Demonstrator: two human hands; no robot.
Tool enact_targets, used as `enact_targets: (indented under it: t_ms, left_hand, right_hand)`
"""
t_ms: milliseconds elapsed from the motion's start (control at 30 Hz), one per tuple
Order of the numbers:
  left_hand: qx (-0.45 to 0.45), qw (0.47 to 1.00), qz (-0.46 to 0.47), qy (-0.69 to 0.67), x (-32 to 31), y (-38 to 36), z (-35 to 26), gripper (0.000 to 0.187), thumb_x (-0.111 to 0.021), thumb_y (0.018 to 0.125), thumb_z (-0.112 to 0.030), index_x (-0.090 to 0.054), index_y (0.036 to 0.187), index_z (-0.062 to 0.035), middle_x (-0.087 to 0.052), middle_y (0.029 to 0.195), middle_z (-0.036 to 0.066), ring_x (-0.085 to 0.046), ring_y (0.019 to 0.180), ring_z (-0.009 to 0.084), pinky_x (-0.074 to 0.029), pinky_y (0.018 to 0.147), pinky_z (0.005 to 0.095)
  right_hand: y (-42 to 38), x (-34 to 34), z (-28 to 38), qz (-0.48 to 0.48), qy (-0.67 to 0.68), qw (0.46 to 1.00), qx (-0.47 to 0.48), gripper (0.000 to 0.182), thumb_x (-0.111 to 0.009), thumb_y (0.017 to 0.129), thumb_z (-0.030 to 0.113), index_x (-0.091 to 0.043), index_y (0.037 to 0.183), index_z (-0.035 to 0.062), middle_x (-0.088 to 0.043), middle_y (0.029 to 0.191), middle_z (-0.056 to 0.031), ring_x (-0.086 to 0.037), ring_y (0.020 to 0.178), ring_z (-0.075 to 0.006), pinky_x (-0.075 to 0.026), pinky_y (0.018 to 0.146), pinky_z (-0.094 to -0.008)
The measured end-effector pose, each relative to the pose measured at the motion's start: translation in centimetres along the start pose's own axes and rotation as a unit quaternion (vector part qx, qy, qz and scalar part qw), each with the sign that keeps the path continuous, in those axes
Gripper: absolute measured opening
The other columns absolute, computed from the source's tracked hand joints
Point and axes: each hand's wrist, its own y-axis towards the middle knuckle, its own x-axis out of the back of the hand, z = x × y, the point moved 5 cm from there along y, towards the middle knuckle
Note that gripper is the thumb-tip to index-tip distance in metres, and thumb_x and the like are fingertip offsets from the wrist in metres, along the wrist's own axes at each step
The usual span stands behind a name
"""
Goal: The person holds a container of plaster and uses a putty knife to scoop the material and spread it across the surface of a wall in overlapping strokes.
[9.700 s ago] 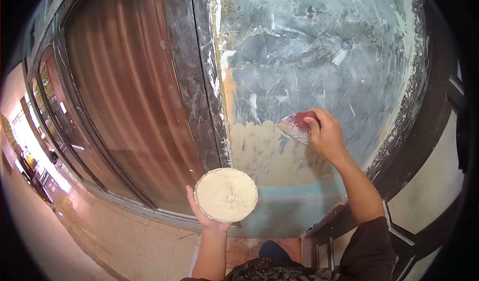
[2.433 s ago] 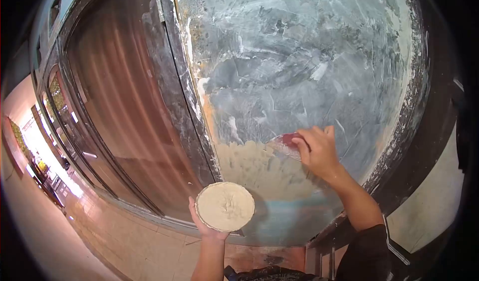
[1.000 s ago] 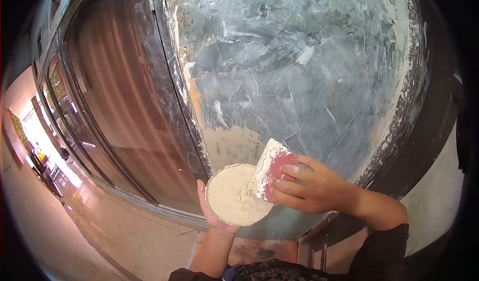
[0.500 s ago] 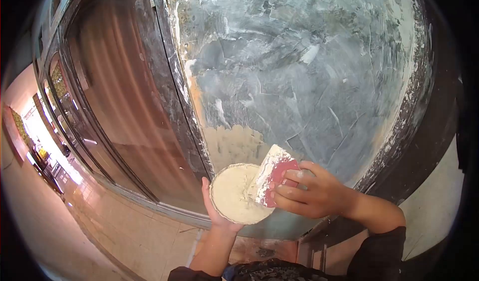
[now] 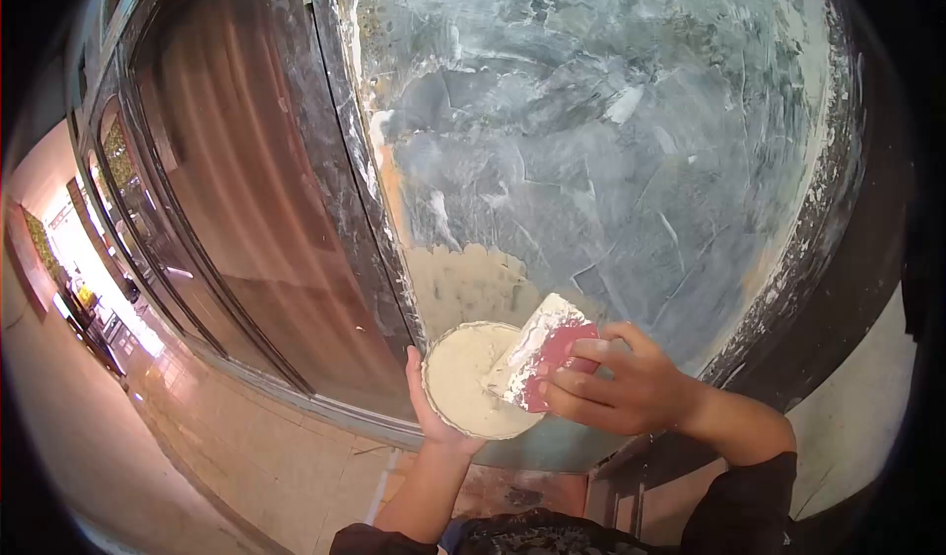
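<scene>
My left hand (image 5: 440, 422) supports a round bowl (image 5: 431, 397) from below and along its left side. Cream-coloured putty (image 5: 468, 368) fills it close to the rim. In my right hand (image 5: 626, 383) is a flat red putty scraper (image 5: 567, 353), gripped between fingers and thumb, with thick white putty caked along its left edge. Its lower corner reaches over the bowl and touches or nearly touches the putty. Behind both hands stands a wall panel (image 5: 631, 171) with grey, streaky filler; a beige patch (image 5: 468, 274) shows just above the bowl.
A dark, putty-smeared frame (image 5: 340, 122) borders the panel on the left, beside a glazed door (image 5: 227, 181) with a brown curtain behind. Another dark frame (image 5: 823, 250) edges the right side. Pale floor tiles (image 5: 286, 457) lie at lower left, leading towards a bright opening.
The view has shifted slightly, so the bowl sits a little further right in it. The scraper stays over the putty, held much as before.
</scene>
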Motion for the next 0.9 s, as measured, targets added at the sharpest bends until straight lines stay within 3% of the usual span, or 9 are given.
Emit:
enact_targets:
  t_ms: [333,500,567,633,667,767,800,867,900]
  left_hand:
    - [0.01,1.0,-0.01,0.011,0.5,0.7,-0.3,0.086,-0.035,0.1,-0.072,-0.056,0.141,0.0003,-0.061,0.141,0.021,-0.061,0.124,0.0383,-0.048,0.108,0.0501]
    - [0.022,1.0,0.015,0.006,0.8,1.3,-0.6,0.085,-0.035,0.1,-0.071,-0.056,0.142,-0.0002,-0.061,0.141,0.021,-0.061,0.126,0.0379,-0.048,0.109,0.0508]
    - [0.027,0.999,0.018,-0.01,1.1,1.5,-0.8,0.087,-0.034,0.099,-0.073,-0.055,0.143,-0.0006,-0.059,0.143,0.021,-0.06,0.127,0.0391,-0.049,0.108,0.0536]
    - [0.028,0.999,-0.009,0.016,1.6,1.6,-1.0,0.09,-0.034,0.097,-0.076,-0.053,0.145,-0.0026,-0.057,0.146,0.02,-0.059,0.128,0.0411,-0.048,0.108,0.0575]
    - [0.023,0.998,-0.053,0.027,2.5,1.6,-1.3,0.091,-0.033,0.096,-0.078,-0.052,0.147,-0.0053,-0.055,0.148,0.021,-0.057,0.128,0.0457,-0.045,0.106,0.066]
    - [0.025,0.998,-0.038,0.043,4.0,1.6,-1.9,0.089,-0.033,0.096,-0.078,-0.052,0.148,-0.0078,-0.053,0.149,0.021,-0.054,0.13,0.0491,-0.041,0.103,0.0763]
    - [0.025,0.998,-0.036,0.043,4.3,1.6,-2.1,0.089,-0.033,0.096,-0.078,-0.052,0.148,-0.0078,-0.053,0.149,0.021,-0.054,0.13,0.0491,-0.041,0.103,0.0763]
    - [0.022,0.999,-0.036,0.018,4.7,1.4,-2.6,0.089,-0.034,0.097,-0.076,-0.053,0.145,-0.0044,-0.057,0.146,0.019,-0.057,0.129,0.0399,-0.047,0.108,0.0564]
    - [0.022,0.999,-0.037,0.018,4.6,1.3,-2.8,0.089,-0.034,0.097,-0.076,-0.053,0.145,-0.0044,-0.057,0.146,0.019,-0.057,0.129,0.0399,-0.047,0.108,0.0564]
  right_hand:
    - [0.2,-0.2,-0.8,-0.018,-0.033,0.999,-0.036,0.021,-0.07,0.085,0.019,-0.069,0.107,0.0189,-0.066,0.103,0.0075,-0.06,0.082,-0.0127,-0.044,0.063,-0.0293]
    - [0.1,-0.6,-1.4,-0.029,-0.033,0.997,-0.055,0.019,-0.071,0.084,0.019,-0.07,0.103,0.0171,-0.067,0.101,0.0058,-0.061,0.081,-0.013,-0.043,0.063,-0.0304]
    - [0.2,-0.6,-2.1,-0.028,-0.031,0.997,-0.066,0.019,-0.072,0.083,0.018,-0.07,0.102,0.0157,-0.068,0.099,0.0047,-0.061,0.079,-0.0134,-0.043,0.063,-0.0314]
    - [-0.1,-1.0,-3.9,0.002,-0.031,0.988,-0.15,0.017,-0.073,0.083,0.014,-0.07,0.099,0.011,-0.07,0.092,0.0008,-0.061,0.075,-0.0175,-0.043,0.063,-0.0342]
    - [-0.3,-1.4,-4.5,0.002,-0.033,0.988,-0.151,0.017,-0.073,0.083,0.014,-0.07,0.099,0.011,-0.07,0.092,0.0008,-0.061,0.075,-0.0175,-0.043,0.063,-0.0342]
    - [-1.2,-2.6,-6.7,-0.036,0.006,0.969,-0.244,0.013,-0.073,0.085,0.01,-0.07,0.098,0.0068,-0.07,0.085,-0.0037,-0.061,0.072,-0.0236,-0.043,0.063,-0.0377]
    - [-1.4,-3.0,-7.2,-0.042,0.024,0.963,-0.266,0.012,-0.073,0.087,0.009,-0.07,0.098,0.0053,-0.07,0.085,-0.0056,-0.062,0.073,-0.0259,-0.044,0.064,-0.0387]
    - [-1.7,-3.8,-7.8,-0.048,0.044,0.956,-0.288,0.012,-0.072,0.089,0.009,-0.07,0.099,0.0037,-0.071,0.085,-0.0075,-0.062,0.074,-0.0283,-0.045,0.065,-0.0396]
    - [-1.8,-4.3,-8.1,-0.048,0.051,0.953,-0.296,0.012,-0.072,0.09,0.009,-0.07,0.1,0.0027,-0.071,0.085,-0.0091,-0.063,0.075,-0.0296,-0.047,0.066,-0.0409]
